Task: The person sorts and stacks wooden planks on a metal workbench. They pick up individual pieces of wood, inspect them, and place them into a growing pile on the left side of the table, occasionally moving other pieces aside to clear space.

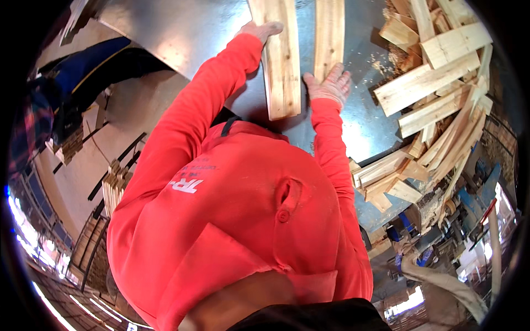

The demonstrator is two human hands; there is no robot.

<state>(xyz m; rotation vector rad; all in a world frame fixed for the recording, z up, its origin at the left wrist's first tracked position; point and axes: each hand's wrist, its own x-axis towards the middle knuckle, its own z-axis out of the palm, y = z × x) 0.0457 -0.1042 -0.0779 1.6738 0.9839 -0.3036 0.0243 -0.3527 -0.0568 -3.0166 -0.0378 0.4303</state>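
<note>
Two long planed wooden boards lie on a metal tabletop (pixel 367 132), running away from me and out of the upper edge. At the left long edge of the left board (pixel 282 71), my left hand (pixel 264 30) grips with its thumb across the top face; its other fingers are mostly hidden. The right board (pixel 329 36) ends farther from me. Against its near end rests my right hand (pixel 333 85), fingers stretched out and thumb apart on the left. A gap of bare metal separates the boards.
To the right lies a heap of wooden offcuts (pixel 425 83) with shavings, spilling over the table's edge. More strips are stacked at the lower left (pixel 113 185). Another person's dark-clothed arm (pixel 105 63) shows at the left. Machinery (pixel 441 220) stands at the lower right.
</note>
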